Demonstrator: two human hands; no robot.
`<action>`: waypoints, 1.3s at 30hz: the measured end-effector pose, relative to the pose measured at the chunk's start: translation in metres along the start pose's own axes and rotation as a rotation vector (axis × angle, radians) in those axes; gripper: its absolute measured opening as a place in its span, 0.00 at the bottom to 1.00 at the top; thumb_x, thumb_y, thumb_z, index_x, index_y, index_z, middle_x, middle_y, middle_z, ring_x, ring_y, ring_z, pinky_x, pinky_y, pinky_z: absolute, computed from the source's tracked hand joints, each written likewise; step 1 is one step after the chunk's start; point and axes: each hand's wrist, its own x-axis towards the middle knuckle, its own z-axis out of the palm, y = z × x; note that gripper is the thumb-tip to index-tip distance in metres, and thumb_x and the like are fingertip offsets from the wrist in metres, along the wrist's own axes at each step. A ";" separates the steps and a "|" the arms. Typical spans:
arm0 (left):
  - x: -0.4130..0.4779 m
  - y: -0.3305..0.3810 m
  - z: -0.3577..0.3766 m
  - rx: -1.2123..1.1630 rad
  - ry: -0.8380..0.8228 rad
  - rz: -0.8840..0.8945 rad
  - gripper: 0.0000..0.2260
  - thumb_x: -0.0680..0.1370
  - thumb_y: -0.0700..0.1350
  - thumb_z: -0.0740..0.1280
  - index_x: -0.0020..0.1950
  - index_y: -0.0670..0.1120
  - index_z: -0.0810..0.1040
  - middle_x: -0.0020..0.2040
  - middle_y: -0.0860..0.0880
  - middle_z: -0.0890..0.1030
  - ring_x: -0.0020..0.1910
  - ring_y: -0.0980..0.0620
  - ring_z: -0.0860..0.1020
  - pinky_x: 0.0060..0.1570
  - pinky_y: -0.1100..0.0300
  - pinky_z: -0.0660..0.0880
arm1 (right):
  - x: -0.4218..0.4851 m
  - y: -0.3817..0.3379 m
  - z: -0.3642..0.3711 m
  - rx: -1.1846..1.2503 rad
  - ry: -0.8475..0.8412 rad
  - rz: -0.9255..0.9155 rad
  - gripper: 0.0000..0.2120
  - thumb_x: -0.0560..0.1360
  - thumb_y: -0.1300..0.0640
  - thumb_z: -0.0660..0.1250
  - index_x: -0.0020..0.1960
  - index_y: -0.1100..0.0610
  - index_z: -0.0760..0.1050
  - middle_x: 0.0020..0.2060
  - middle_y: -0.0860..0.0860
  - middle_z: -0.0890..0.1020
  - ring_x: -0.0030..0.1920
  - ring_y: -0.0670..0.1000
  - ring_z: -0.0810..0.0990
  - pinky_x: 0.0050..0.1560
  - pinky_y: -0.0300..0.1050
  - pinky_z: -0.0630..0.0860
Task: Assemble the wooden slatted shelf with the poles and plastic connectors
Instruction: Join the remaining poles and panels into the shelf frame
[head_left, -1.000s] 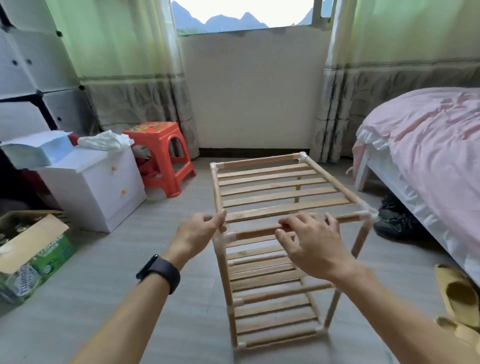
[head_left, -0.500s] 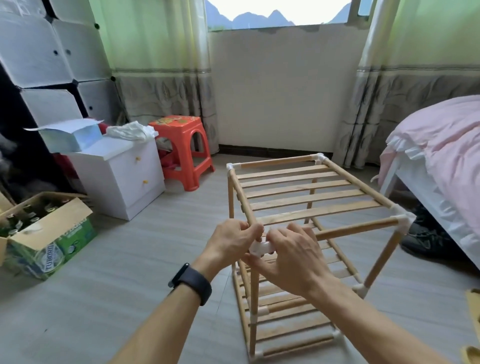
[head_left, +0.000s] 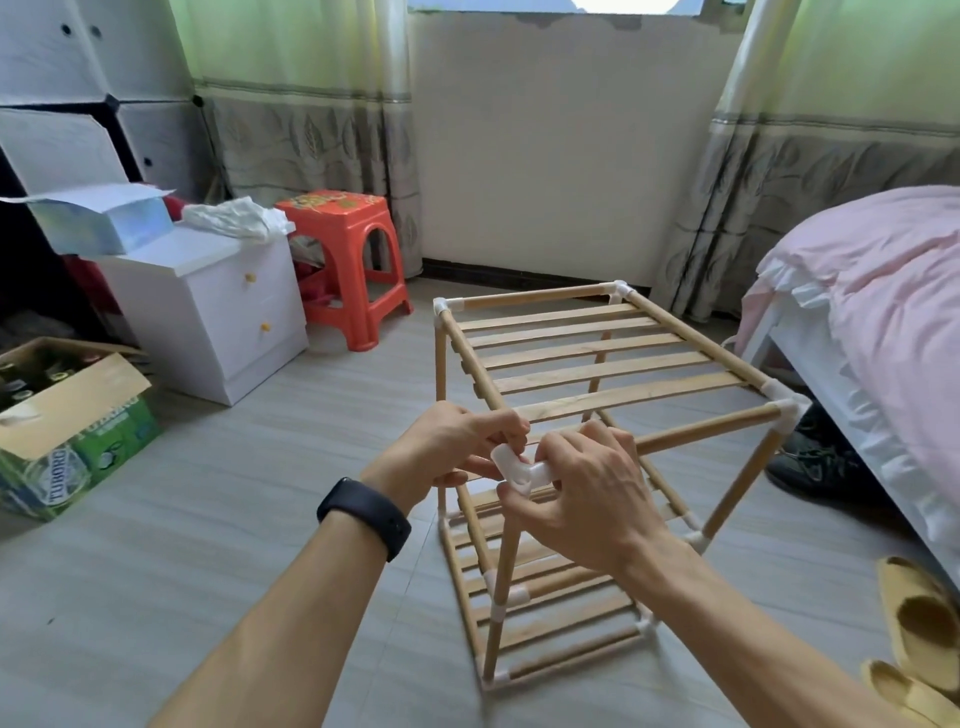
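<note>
The wooden slatted shelf (head_left: 587, 358) stands upright on the floor, with slatted tiers joined by poles and white plastic connectors. Its near-left top corner carries a white connector (head_left: 519, 470). My left hand (head_left: 457, 447) grips that connector from the left, fingers curled over it. My right hand (head_left: 587, 488) grips the same connector from the right, where the front top pole (head_left: 706, 428) enters it. The vertical pole (head_left: 501, 582) under the corner runs down to the lower tiers. My hands hide the joint itself.
A white drawer cabinet (head_left: 218, 317) and an orange plastic stool (head_left: 348, 260) stand at the left. An open cardboard box (head_left: 72, 421) sits far left. A pink bed (head_left: 872, 312) lies on the right, with dark shoes (head_left: 815, 462) under it and yellow slippers (head_left: 919, 634) close by.
Both hands moved from the top tier's front edge to the near-left corner and closed round its connector. The view swung and came closer to the shelf.
</note>
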 end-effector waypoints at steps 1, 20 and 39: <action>0.000 0.001 0.001 0.012 0.001 -0.002 0.13 0.74 0.53 0.72 0.47 0.43 0.86 0.42 0.50 0.87 0.39 0.57 0.84 0.49 0.55 0.73 | -0.001 0.000 -0.001 0.000 -0.002 -0.001 0.17 0.68 0.35 0.64 0.36 0.49 0.68 0.30 0.42 0.73 0.38 0.49 0.68 0.46 0.46 0.63; 0.000 0.000 0.023 0.679 0.167 0.697 0.13 0.75 0.55 0.72 0.58 0.58 0.75 0.60 0.57 0.77 0.60 0.55 0.75 0.56 0.54 0.76 | -0.053 0.101 -0.056 -0.090 0.033 -0.009 0.12 0.73 0.48 0.58 0.40 0.53 0.75 0.35 0.47 0.76 0.42 0.51 0.72 0.52 0.51 0.70; 0.040 0.030 0.135 1.244 0.111 1.017 0.24 0.78 0.70 0.47 0.62 0.59 0.72 0.47 0.52 0.67 0.46 0.54 0.66 0.42 0.59 0.65 | -0.085 0.133 -0.079 0.312 -0.130 0.437 0.26 0.79 0.35 0.55 0.75 0.40 0.58 0.76 0.51 0.59 0.57 0.43 0.75 0.57 0.54 0.77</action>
